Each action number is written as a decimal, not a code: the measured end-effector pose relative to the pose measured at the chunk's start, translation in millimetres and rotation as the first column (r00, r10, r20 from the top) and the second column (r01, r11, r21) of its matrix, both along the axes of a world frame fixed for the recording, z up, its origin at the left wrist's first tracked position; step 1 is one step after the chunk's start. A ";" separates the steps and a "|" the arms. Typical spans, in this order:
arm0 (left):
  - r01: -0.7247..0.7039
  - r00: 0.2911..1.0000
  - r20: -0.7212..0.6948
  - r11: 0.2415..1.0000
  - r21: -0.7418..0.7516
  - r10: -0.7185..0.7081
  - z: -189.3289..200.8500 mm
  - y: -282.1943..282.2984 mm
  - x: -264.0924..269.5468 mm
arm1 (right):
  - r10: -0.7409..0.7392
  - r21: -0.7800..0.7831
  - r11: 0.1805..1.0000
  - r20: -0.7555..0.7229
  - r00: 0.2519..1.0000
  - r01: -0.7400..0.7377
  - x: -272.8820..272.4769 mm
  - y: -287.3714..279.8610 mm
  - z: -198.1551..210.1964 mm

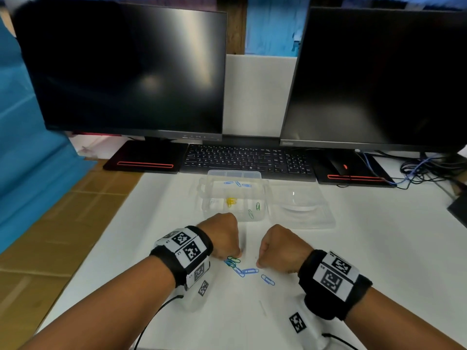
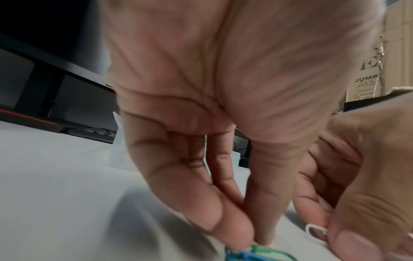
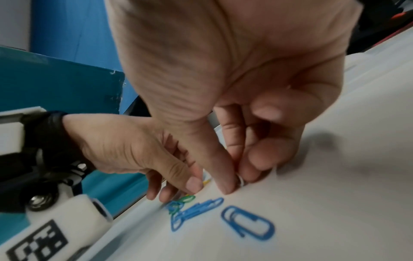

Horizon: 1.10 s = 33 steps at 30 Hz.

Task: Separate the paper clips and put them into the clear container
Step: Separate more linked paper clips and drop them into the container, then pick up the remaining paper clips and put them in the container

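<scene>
A linked cluster of blue paper clips (image 1: 241,271) (image 3: 196,210) with a green clip (image 1: 233,259) (image 3: 187,198) at its end lies on the white table between my hands. My left hand (image 1: 238,255) (image 2: 252,242) pinches at the green clip. My right hand (image 1: 258,263) (image 3: 238,183) pinches a white paper clip (image 2: 316,233) against the table. One loose blue clip (image 1: 267,279) (image 3: 248,222) lies just right of the cluster. The clear container (image 1: 265,195) stands open behind my hands, with blue, yellow and green clips in separate compartments.
The container's clear lid (image 1: 300,208) lies to its right. A keyboard (image 1: 247,160), a mouse (image 1: 340,165) and two dark monitors stand at the back. Cables (image 1: 424,170) trail at the far right. Brown cardboard (image 1: 50,236) covers the table's left side.
</scene>
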<state>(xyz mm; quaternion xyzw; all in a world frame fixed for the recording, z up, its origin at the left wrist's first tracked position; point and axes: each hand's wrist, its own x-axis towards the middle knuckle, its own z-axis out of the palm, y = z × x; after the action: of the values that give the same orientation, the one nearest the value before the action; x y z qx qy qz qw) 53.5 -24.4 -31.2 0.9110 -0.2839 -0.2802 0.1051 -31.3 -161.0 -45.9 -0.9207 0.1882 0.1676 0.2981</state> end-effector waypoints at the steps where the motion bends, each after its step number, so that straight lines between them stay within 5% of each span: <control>1: -0.001 1.000 -0.012 1.000 -0.002 0.001 0.5 0.9 -0.3 | 0.008 0.016 1.000 -0.002 1.000 -0.008 0.8 0.3 0.7; 5: -0.034 0.999 -0.041 0.998 -0.045 0.032 -0.5 5.2 -1.0 | -0.044 0.201 0.980 0.134 0.990 0.017 -1.2 2.2 10.5; 9: -0.042 0.997 -0.065 0.993 -0.112 0.035 -2.0 7.1 2.7 | -0.262 0.507 0.856 0.261 0.929 0.099 8.2 7.4 34.5; 13: -0.075 0.996 -0.053 0.985 -0.158 0.068 -4.0 11.4 4.1 | -0.343 0.593 0.798 0.301 0.890 0.107 38.2 17.2 61.3; 23: -0.060 0.997 -0.053 0.986 -0.156 0.053 -2.0 14.3 1.1 | -0.366 0.581 0.796 0.238 0.900 0.170 87.7 35.7 86.7; 29: -0.088 0.993 -0.091 0.985 -0.151 0.075 -1.7 12.7 -0.8 | -0.381 0.493 0.851 0.343 0.858 0.181 69.4 11.0 73.2; 33: -0.202 0.965 -0.229 0.914 -0.351 0.125 3.4 19.3 1.7 | -0.383 0.490 0.854 0.364 0.849 0.175 27.6 -5.4 54.4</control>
<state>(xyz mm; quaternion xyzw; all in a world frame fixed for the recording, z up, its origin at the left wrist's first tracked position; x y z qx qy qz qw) 55.2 -5.1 -27.8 0.8620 -0.2420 -0.3024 0.3269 -3.7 -166.4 8.6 -0.8039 0.2068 -0.0577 0.5547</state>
